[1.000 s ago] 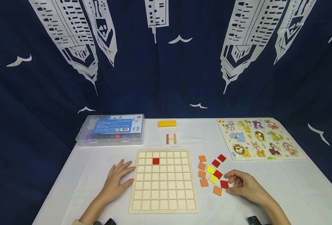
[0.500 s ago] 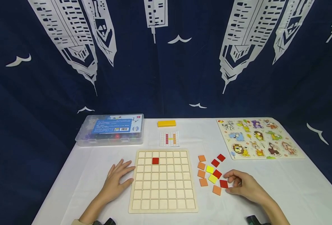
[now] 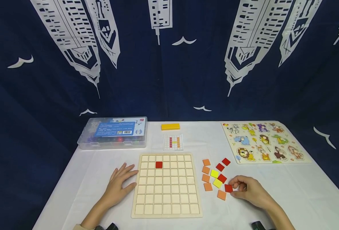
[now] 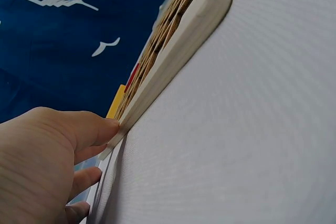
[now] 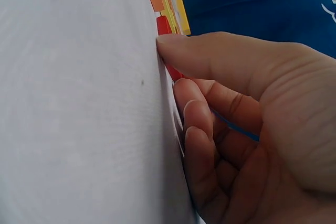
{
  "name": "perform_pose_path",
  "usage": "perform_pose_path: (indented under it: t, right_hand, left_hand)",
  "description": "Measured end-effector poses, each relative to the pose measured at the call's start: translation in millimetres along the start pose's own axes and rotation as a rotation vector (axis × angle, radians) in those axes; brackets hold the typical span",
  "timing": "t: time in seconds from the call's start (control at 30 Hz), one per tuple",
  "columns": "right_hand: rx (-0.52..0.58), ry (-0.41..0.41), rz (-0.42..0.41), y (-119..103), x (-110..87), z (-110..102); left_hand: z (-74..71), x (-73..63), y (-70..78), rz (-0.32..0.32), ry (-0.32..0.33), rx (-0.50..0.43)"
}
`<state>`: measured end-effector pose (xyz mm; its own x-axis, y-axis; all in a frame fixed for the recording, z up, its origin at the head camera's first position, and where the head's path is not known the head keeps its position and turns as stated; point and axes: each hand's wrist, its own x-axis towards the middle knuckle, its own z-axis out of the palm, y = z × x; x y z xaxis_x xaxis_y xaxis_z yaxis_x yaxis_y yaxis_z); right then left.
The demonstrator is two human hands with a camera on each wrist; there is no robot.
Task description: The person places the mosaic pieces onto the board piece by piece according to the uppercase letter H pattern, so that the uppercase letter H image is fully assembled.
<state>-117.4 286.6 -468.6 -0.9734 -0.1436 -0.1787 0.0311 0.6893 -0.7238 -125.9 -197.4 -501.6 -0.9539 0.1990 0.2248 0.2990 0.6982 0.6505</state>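
A dark blue curtain (image 3: 163,76) hung behind, soft with folds and printed with white towers and bird shapes; a smooth white cloth covered the surface (image 3: 296,188) before it. The grid board (image 3: 166,190) was pale wood, with rounded corners and thin raised ridges dividing it into square cells. The left hand (image 3: 118,185) lay with its fingers extended and slightly apart, thumb and forefinger touching the board's left edge. The right hand (image 3: 250,191) was pinching a red tile (image 3: 228,188) between thumb and forefinger, its other fingers curled; whether the tile was slightly raised could not be told.

That tile was a flat, plain, deep red square, at the near right side of a loose group beside the board. With it were three more red squares (image 3: 220,167), two bright yellow ones (image 3: 217,183) and five orange ones (image 3: 208,187). Another red piece (image 3: 159,164) sat in the board's second row from the far edge, third column from the left.

A clear plastic case (image 3: 84,146) stood far left, closed, with a blue label and small coloured things inside, one red. A yellow block (image 3: 170,126) lay behind a printed card (image 3: 173,142); an animal puzzle (image 3: 300,161) held its picture pieces at far right.
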Motion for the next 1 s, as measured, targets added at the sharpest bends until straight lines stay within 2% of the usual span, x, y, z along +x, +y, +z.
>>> perform_pose_path:
  t: [0.2,0.33,0.47,0.57,0.7,0.83,1.0]
  right_hand:
    - [-0.018,0.022,0.006,-2,0.4,-1]
    - [-0.062,0.07,0.016,-9,-1.0,-5]
    - [-0.132,0.147,-0.054,-21,-0.9,-11]
    - [-0.153,0.192,-0.137,-36,5.0,-13]
    - [-0.112,0.187,-0.221,-63,20.7,-8]
    - [-0.071,0.142,-0.258,-94,38.6,9]
    - [-0.045,0.099,-0.335,-136,59.9,41]
  left_hand:
    - [-0.3,-0.3,-0.8,0.003,0.007,0.003]
    - [0.0,0.6,-0.7,0.012,0.006,0.002]
    - [0.1,1.2,0.6,0.018,0.004,0.007]
    - [-0.6,1.0,1.4,0.014,0.008,0.008]
    - [-1.6,0.6,1.6,0.01,0.012,0.002]
    - [-1.6,-0.1,2.1,0.007,-0.001,-0.009]
    - [-1.3,-1.2,2.5,0.0,-0.002,-0.011]
